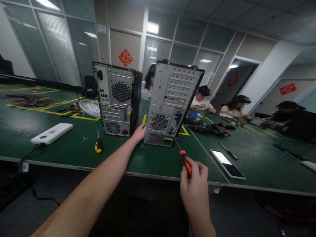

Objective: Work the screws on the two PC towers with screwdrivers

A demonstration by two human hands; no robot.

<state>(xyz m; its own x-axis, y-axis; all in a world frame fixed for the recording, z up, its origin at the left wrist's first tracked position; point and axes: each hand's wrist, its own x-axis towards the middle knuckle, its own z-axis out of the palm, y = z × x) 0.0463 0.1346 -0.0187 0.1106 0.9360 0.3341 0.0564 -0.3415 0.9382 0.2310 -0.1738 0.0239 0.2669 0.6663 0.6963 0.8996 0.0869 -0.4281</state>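
2 computer towers stand side by side on the green table, rear panels towards the person. The right hand is closed round the handle of a red screwdriver, whose long axis runs forward and leftward from the grip, its tip at the lower right corner of the right-hand tower; contact cannot be told. That corner lies ahead and slightly left of the right hand, the nearer of the 2 hands. The left hand lies against that tower's lower left edge, fingers partly hidden, so its grip cannot be told.
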